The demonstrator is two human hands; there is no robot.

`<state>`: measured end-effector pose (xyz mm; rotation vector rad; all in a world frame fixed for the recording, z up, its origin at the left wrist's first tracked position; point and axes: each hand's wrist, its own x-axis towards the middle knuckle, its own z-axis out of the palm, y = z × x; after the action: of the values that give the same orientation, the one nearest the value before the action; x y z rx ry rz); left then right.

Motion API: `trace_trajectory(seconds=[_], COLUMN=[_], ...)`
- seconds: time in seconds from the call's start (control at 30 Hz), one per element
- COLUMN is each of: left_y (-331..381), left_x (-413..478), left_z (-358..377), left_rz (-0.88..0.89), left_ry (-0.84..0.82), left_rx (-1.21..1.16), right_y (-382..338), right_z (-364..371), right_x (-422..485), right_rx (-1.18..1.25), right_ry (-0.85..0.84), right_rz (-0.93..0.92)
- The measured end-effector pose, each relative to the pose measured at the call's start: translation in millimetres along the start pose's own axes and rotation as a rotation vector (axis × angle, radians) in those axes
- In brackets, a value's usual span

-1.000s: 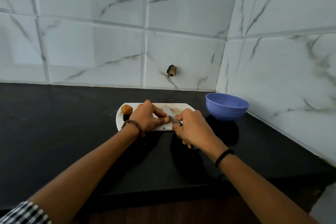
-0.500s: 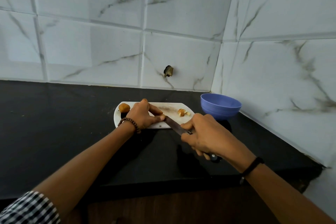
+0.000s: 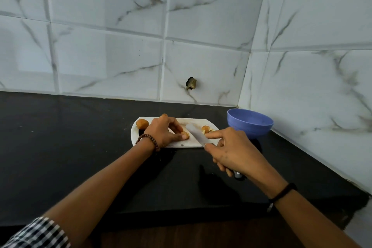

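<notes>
The black counter (image 3: 70,147) bears a white cutting board (image 3: 197,121), a blue bowl (image 3: 249,125) just to its right. The left hand (image 3: 163,131) pinches a small orange piece (image 3: 185,135) at the board's middle; the right hand (image 3: 233,151) is curled round the knife (image 3: 196,134), 1 forefinger laid along the blade, just right of that piece. I'd tuck the pinching fingertips back, press straight down, and keep slices even with the cut bits (image 3: 206,129) beyond the blade.

A blue bowl (image 3: 251,130) sits just past the right hand (image 3: 233,152) on the black counter (image 3: 80,137), by the white wall (image 3: 201,26).
</notes>
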<state>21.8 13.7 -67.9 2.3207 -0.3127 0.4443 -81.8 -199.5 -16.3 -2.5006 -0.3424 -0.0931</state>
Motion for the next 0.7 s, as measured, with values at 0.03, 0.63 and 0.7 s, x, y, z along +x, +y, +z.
trace_trajectory(seconds=[0.03, 0.63, 0.7], left_y=[1, 9, 10], left_x=[0, -7, -6], left_z=[0, -9, -10], left_rz=[0.004, 0.012, -0.001], left_ry=[-0.002, -0.037, -0.035], left_rx=[-0.007, -0.076, -0.08], right_y=[-1, -1, 2], right_z=[3, 15, 14], right_x=[2, 6, 7], right_rx=[0.0, -0.004, -0.024], right_ry=[-0.007, 0.03, 0.053], right_rz=[0.0, 0.011, 0.033])
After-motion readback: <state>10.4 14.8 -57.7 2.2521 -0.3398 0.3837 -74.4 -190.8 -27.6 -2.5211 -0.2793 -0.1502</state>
